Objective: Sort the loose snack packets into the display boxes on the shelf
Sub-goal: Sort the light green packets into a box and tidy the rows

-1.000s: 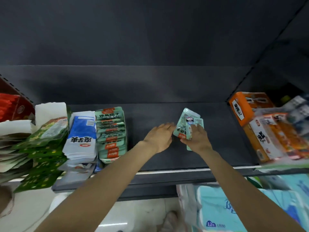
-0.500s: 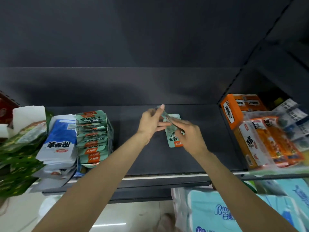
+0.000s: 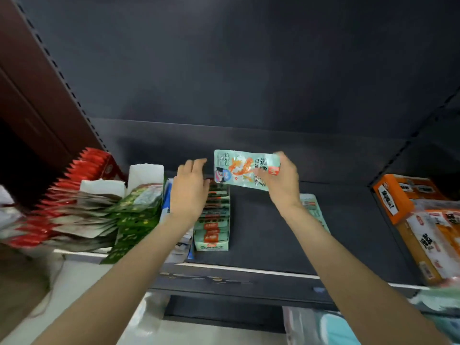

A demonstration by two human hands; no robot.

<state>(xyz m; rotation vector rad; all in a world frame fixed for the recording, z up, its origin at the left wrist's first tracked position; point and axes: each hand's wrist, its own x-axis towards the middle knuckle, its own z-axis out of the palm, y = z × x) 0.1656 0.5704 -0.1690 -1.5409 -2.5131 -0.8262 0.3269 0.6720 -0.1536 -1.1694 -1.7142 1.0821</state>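
Note:
My right hand (image 3: 282,181) grips a mint-green snack packet (image 3: 242,170) with an orange picture, held flat in the air above the dark shelf (image 3: 273,235). Just left of it, my left hand (image 3: 190,188) hovers with relaxed fingers over the mint-green display box (image 3: 212,220), which is full of matching packets. It holds nothing. A second mint-green packet (image 3: 314,210) lies on the shelf, partly hidden under my right forearm.
Left of the green box stand a blue-and-white packet stack (image 3: 167,205), dark green packets (image 3: 134,215), brown packets and red packets (image 3: 82,168). Orange display boxes (image 3: 403,197) fill the shelf's right end. The shelf's front edge (image 3: 249,270) runs below.
My right hand lifted one green packet off the shelf and carried it left toward the green box. My left hand let go and moved over the box. The view swung left.

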